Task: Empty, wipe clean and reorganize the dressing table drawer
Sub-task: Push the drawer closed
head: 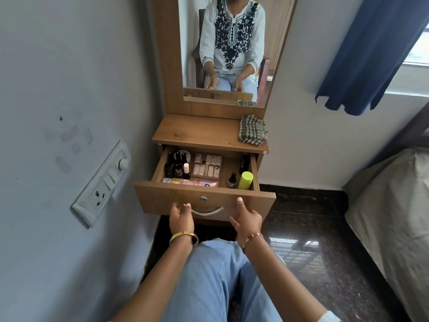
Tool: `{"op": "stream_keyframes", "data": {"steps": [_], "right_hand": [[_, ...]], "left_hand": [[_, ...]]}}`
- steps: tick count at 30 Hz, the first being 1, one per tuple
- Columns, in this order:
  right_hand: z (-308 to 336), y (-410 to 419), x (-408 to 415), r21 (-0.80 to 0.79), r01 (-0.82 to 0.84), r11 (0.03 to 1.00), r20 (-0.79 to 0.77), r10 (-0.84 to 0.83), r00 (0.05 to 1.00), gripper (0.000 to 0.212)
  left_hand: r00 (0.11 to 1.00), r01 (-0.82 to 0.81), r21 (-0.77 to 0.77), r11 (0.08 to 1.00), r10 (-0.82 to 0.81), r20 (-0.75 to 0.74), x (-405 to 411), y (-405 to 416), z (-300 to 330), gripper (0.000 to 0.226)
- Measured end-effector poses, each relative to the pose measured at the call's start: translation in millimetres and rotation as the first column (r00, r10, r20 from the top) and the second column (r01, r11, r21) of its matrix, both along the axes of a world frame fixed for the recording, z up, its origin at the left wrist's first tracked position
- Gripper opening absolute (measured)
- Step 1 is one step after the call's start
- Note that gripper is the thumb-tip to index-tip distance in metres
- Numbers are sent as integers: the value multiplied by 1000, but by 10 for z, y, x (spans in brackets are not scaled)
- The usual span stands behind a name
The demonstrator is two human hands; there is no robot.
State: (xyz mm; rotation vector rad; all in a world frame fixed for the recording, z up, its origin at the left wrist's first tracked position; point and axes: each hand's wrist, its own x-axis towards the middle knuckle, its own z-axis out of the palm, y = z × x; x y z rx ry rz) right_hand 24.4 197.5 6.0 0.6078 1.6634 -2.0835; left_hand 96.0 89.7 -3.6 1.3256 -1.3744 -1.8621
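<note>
Presently the drawer [204, 201] stands pulled out from the dressing table [199, 133], still full; emptying has not begun. Both hands are at its front panel. Left hand [181, 218] sits by the left end of the metal handle [207, 211], fingers loosely spread, gripping nothing. Right hand [246, 218] lies right of the handle, thumb raised against the panel, fingers relaxed and likewise empty.

Contents noted: dark bottles [177, 167] upright at the left rear, a clear tray of vials [207, 167] in the middle, a pink tube [197, 182] lying along the front wall, a small dropper bottle [232, 180] and a yellow-green can [246, 180] at the right front. A checked cloth [252, 132] rests on the tabletop, right side.

Risks, as judged: the drawer already overhangs well forward; further pulling could drop it off its runners. A jolt would topple the upright bottles, which stand close together. Lifting out the tray tilted would spill its vials.
</note>
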Motion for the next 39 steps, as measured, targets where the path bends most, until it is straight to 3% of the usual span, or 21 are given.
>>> {"op": "stream_keyframes", "data": {"steps": [2, 5, 24, 31, 39], "right_hand": [[64, -37, -17, -92, 28, 995, 51, -23, 998, 42], [138, -106, -86, -166, 60, 984, 113, -42, 993, 41], [144, -606, -1019, -82, 51, 995, 77, -45, 996, 42], [68, -733, -1296, -158, 32, 987, 103, -15, 995, 15], [-36, -778, -1585, -258, 16, 966, 61, -1, 998, 25]], "left_hand": [[998, -1, 231, 973, 17, -69, -79, -44, 52, 47], [993, -8, 345, 938, 48, -108, -177, -160, 95, 42], [982, 69, 440, 895, 16, -186, -1053, -716, -65, 39], [976, 80, 452, 888, 23, -218, -1374, -865, -67, 44], [973, 93, 452, 887, 15, -229, -1696, -1080, -69, 34]]}}
